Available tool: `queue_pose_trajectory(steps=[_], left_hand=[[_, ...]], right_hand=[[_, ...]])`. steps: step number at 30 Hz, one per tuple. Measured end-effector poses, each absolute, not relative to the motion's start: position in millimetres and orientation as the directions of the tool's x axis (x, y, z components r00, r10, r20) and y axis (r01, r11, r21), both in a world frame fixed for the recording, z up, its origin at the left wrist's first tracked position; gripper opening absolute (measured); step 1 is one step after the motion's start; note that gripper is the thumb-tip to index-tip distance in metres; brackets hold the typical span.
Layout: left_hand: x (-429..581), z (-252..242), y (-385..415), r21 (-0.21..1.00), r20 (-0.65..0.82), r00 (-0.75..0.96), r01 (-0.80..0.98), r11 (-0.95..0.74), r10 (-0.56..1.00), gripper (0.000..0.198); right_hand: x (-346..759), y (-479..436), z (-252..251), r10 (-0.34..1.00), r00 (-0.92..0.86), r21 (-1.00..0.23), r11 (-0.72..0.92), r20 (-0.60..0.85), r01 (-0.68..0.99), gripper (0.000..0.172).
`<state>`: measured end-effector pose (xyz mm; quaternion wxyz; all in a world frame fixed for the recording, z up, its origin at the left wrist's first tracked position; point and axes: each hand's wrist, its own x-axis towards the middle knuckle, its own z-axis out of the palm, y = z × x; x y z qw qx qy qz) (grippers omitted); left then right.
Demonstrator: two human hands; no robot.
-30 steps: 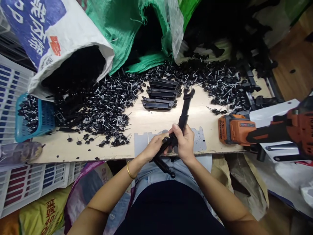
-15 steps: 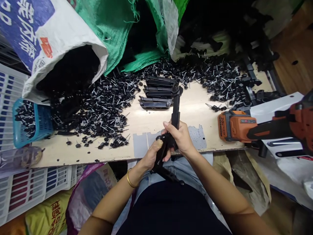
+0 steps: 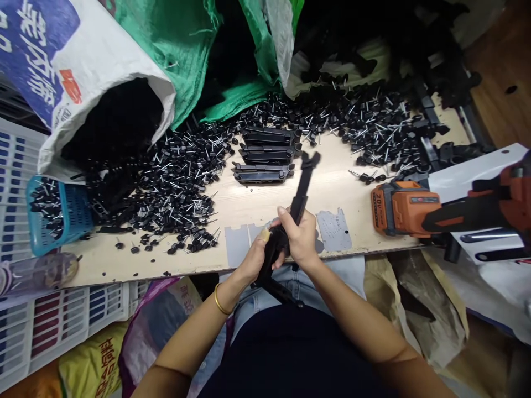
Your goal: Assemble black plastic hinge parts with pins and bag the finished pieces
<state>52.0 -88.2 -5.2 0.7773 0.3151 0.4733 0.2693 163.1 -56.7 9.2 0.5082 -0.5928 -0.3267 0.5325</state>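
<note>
Head view: pale wooden bench (image 3: 332, 182), smooth top, dark worn front edge, grey patches (image 3: 334, 229) stuck near the front. Cramped spot, sacks along the back: white sack (image 3: 120, 50) with blue print, mouth open on dark contents; green woven sack (image 3: 178, 55), frayed edge. Wood-grain panel (image 3: 504, 105) far right. White slatted crate (image 3: 62, 320) and yellow bag (image 3: 97, 359) below the bench at left, crumpled brown paper bag (image 3: 384, 296) below at right.

Black bracket (image 3: 299, 202), long, jointed, matt, is in both hands at the front edge: notched end up over the bench, bent lower end over the lap. Right hand (image 3: 302, 237) wraps the middle, fingers curled, thumb pressed along it. Left hand (image 3: 254, 260) grips lower down, thumb pressed on it; its other fingertips mostly hidden, can't tell.

Folded brackets (image 3: 263, 174) lie in a row beyond. Heap of black knobs (image 3: 174, 193) with shiny metal pins at left, more in the teal plastic basket (image 3: 78, 213). Power drill (image 3: 450, 213), orange and black, at right.
</note>
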Motion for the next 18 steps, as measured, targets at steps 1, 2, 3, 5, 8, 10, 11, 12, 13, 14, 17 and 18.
queue_pose_trajectory(steps=[1, 2, 3, 5, 8, 10, 11, 12, 13, 14, 17, 18], left_hand=[[53, -6, -88, 0.74, -0.561, 0.41, -0.14, 0.658, 0.719, 0.074], [55, -6, -87, 0.727, -0.559, 0.415, -0.171, 0.665, 0.718, 0.072], [56, -6, -85, 0.708, -0.56, 0.421, -0.206, 0.676, 0.714, 0.071], [60, -4, -83, 0.662, -0.567, 0.432, -0.267, 0.7, 0.701, 0.07], [62, -3, -79, 0.641, -0.564, 0.438, -0.301, 0.706, 0.7, 0.075], [61, -6, -75, 0.651, -0.556, 0.458, -0.279, 0.706, 0.694, 0.075], [60, -9, -73, 0.65, -0.553, 0.469, -0.273, 0.709, 0.688, 0.074], [60, -12, -71, 0.646, -0.55, 0.478, -0.276, 0.712, 0.684, 0.074], [60, -16, -69, 0.64, -0.548, 0.481, -0.285, 0.714, 0.684, 0.074], [60, -21, -66, 0.637, -0.549, 0.473, -0.297, 0.711, 0.689, 0.074], [54, -28, -58, 0.688, -0.552, 0.422, -0.257, 0.679, 0.719, 0.078], [50, -27, -55, 0.728, -0.542, 0.412, -0.206, 0.654, 0.733, 0.08]], right_hand=[[162, -57, 8, 0.921, 0.28, -0.96, -0.242, -0.272, -0.137, 0.036], [162, -56, 8, 0.919, 0.3, -0.965, -0.23, -0.257, -0.124, 0.035], [164, -54, 7, 0.927, 0.271, -0.965, -0.234, -0.259, -0.12, 0.035], [169, -47, 8, 0.951, 0.12, -0.954, -0.271, -0.286, -0.127, 0.036], [177, -39, 8, 0.951, 0.015, -0.942, -0.304, -0.309, -0.143, 0.036], [176, -38, 8, 0.942, 0.101, -0.942, -0.304, -0.319, -0.143, 0.035], [175, -39, 8, 0.934, 0.147, -0.942, -0.304, -0.324, -0.141, 0.035], [173, -40, 7, 0.928, 0.179, -0.942, -0.306, -0.327, -0.137, 0.035], [171, -41, 7, 0.925, 0.196, -0.944, -0.305, -0.325, -0.129, 0.035], [169, -42, 7, 0.927, 0.201, -0.947, -0.298, -0.316, -0.118, 0.034], [170, -41, 7, 0.946, 0.185, -0.964, -0.257, -0.267, -0.075, 0.033], [172, -39, 6, 0.951, 0.181, -0.968, -0.242, -0.251, -0.071, 0.033]])
